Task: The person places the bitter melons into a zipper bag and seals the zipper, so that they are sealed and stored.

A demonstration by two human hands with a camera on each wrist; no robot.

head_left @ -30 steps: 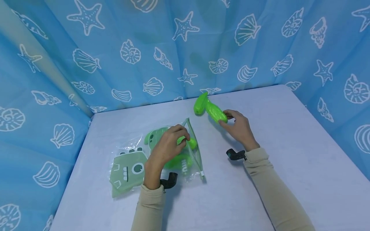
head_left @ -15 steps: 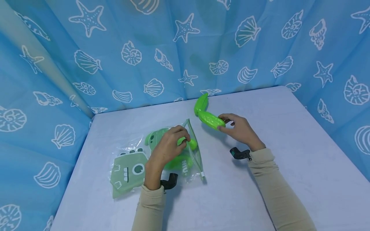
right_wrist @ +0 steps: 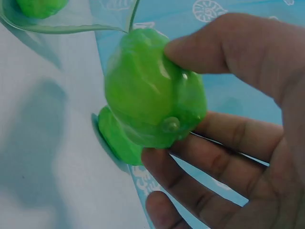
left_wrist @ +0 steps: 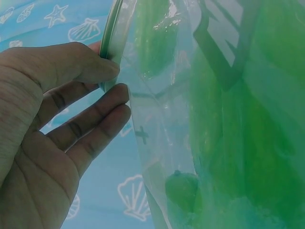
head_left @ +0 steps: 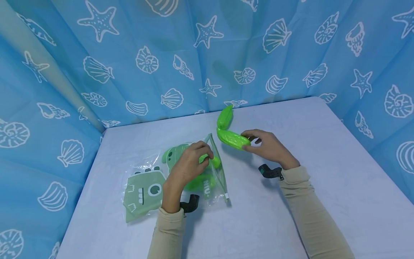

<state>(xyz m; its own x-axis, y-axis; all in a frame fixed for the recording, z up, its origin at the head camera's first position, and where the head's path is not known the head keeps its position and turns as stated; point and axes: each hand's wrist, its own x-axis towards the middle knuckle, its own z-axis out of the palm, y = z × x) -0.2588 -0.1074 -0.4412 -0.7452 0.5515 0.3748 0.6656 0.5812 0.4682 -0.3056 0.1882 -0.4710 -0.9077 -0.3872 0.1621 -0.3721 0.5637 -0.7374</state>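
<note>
Green pieces (head_left: pixel 198 182) in the clear bag (head_left: pixel 142 196) are partly hidden by the left hand (head_left: pixel 189 160), its fingertips pinching the rim (left_wrist: pixel 111 33). Rightward, before another gourd (head_left: pixel 224 117), the lifted gourd (head_left: pixel 232 139) points left, nearly crosswise, over the table (head_left: pixel 245 223) — nearer the bag than a second ago — clamped in the right hand's (head_left: pixel 270 146) fingertips.

- I face a blue curtain (head_left: pixel 226 57), hung in folds ahead and to both sides.
- Print noted on it: white starfish (head_left: pixel 208 30), scallops (head_left: pixel 276 35) and spiral shells (head_left: pixel 147 59).
- Before me stands a white-topped table (head_left: pixel 336 172), its far edge just beside the curtain.
- I find the lighting diffuse, with soft shadows on the table.
</note>
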